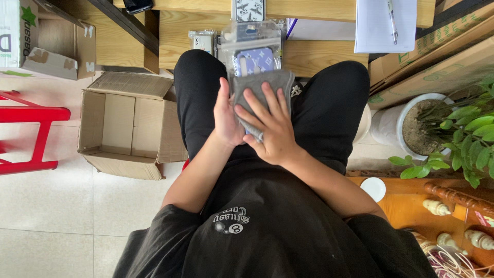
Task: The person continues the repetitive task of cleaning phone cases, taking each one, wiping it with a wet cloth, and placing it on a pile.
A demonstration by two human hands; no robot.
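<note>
From my hands at centre, I see open floor tiles toward eight o'clock, an open cardboard box blocking nine, the wooden bench stacked with packaged phone cases closing off twelve, and a potted plant crowding three.

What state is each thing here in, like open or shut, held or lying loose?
Grey cloth: held, pressed under the right hand.
Phone case: blue, partly covered by the cloth.
Left hand: gripping the cloth's left edge.
Cardboard box: open, flaps out, on its side.
Pen: lying on paper.
</note>
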